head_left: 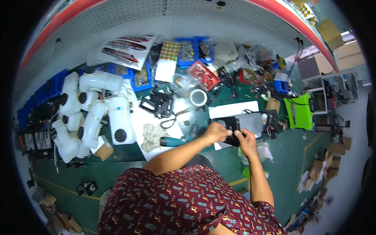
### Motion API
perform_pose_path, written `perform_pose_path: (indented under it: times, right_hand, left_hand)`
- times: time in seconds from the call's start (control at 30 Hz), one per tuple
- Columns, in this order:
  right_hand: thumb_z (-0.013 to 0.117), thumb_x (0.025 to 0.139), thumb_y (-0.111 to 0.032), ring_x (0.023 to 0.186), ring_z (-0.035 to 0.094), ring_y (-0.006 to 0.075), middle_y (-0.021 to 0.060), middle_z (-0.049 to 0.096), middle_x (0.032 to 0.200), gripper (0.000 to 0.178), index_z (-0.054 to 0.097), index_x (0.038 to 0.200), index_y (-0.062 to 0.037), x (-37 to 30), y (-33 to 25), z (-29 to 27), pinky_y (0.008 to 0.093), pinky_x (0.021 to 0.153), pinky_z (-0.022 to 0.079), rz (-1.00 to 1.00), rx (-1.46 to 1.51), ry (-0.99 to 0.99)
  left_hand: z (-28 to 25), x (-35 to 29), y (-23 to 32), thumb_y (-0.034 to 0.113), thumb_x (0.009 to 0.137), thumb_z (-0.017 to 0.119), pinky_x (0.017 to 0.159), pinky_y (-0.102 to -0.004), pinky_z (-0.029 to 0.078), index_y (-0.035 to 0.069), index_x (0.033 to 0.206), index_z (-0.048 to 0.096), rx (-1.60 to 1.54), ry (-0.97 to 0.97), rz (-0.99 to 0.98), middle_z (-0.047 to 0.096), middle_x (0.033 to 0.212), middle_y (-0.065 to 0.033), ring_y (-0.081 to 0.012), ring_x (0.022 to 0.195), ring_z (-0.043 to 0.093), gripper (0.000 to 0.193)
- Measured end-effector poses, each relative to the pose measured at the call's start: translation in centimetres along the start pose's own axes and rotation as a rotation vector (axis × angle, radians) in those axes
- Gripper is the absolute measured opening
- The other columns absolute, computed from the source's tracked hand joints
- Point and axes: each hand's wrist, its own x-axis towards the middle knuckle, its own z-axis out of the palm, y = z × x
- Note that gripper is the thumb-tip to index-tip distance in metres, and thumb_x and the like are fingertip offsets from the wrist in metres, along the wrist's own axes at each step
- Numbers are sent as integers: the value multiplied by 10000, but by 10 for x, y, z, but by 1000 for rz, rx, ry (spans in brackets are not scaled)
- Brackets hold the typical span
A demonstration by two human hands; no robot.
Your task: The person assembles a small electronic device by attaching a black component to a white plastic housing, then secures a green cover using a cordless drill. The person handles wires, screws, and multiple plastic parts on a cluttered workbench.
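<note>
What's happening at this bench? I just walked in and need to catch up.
A person in a patterned maroon shirt leans over a cluttered green workbench. Both the left hand and the right hand grip a flat black part lying on a white sheet. To the left lie a teal-handled tool, scissors, a roll of tape and a cluster of white plastic tanks.

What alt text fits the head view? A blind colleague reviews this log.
Both hands, left hand and right hand, grip a flat black panel over a cluttered green workbench. White plastic tanks lie at the left, with scissors and a tape roll nearby.
</note>
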Motion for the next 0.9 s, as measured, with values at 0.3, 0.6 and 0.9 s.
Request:
perform_pose_path:
  times: [0.3,0.6,0.9]
  right_hand:
    - [667,976,-165,677,507,84,2,600,740,248,672,857,53,7,14,-4,300,604,428,-18,64,-57]
    - [695,973,-215,699,520,72,-5,619,771,255,730,919,32,4,35,2,262,609,432,61,231,94]
    - [562,1078,-241,550,376,53,-22,465,621,399,505,719,-78,-91,116,27,247,497,309,226,521,690]
  left_hand:
    - [8,3,-5,294,903,836,610,-273,593,-19,892,679,2,17,-38,717,820,-92,-144,693,694,351]
    - [-17,7,-10,291,947,785,623,-249,560,-14,991,692,114,-85,49,695,834,-60,-110,705,651,322]
    - [-164,-97,-120,277,948,693,606,-362,529,46,831,703,746,349,102,691,705,-78,-164,620,647,259]
